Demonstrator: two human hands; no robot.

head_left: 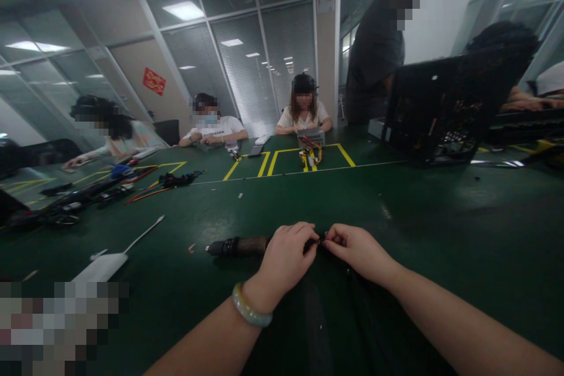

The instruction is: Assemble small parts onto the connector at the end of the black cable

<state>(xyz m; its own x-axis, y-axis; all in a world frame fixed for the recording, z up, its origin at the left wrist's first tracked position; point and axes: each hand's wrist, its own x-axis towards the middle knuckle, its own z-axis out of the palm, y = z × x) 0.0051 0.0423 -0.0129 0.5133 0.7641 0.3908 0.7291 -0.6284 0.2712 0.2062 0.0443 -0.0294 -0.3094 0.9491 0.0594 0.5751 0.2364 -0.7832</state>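
Observation:
My left hand [288,252], with a pale bangle [251,307] on its wrist, rests over the rear end of an electric screwdriver [249,246]. The tool lies on the green table with its tip pointing left. The left fingertips and thumb are pinched together. Close beside them, my right hand [352,248] is also closed in a pinch, its fingertips almost meeting those of the left. A little dark piece shows between the two hands, too small and hidden to name.
A black computer case [436,111] stands at the back right. Cables [180,178] lie to the left, near a white object with a thin rod [103,266]. Across the table, a person handles a grey box with coloured wires [312,144]. Other people sit or stand around.

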